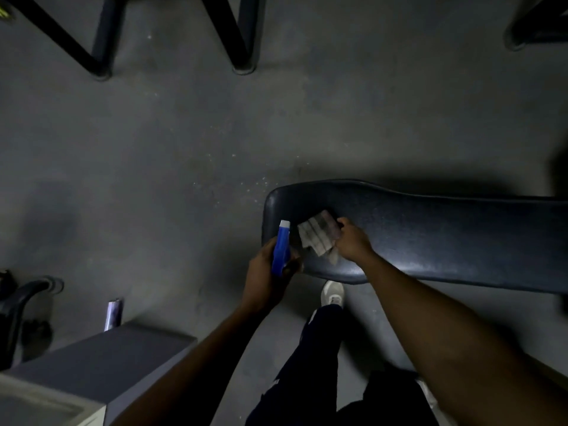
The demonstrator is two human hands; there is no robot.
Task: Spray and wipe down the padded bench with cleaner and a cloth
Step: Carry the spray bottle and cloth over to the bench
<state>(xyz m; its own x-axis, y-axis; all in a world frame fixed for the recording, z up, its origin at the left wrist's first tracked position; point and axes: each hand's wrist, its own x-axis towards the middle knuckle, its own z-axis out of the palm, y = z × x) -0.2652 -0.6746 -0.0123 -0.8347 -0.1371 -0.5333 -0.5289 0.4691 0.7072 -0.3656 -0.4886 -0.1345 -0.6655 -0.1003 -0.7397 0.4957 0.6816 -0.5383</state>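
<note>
Nearest us, our left hand [266,272] grips a blue spray bottle [281,247] with a white nozzle; we can read no label on it. Beside it, our right hand [353,241] pinches a pale striped cloth [316,236] against the dark padded bench [445,235]. Beyond lies dim grey concrete floor [184,133], then black metal frame legs [101,56].
</note>
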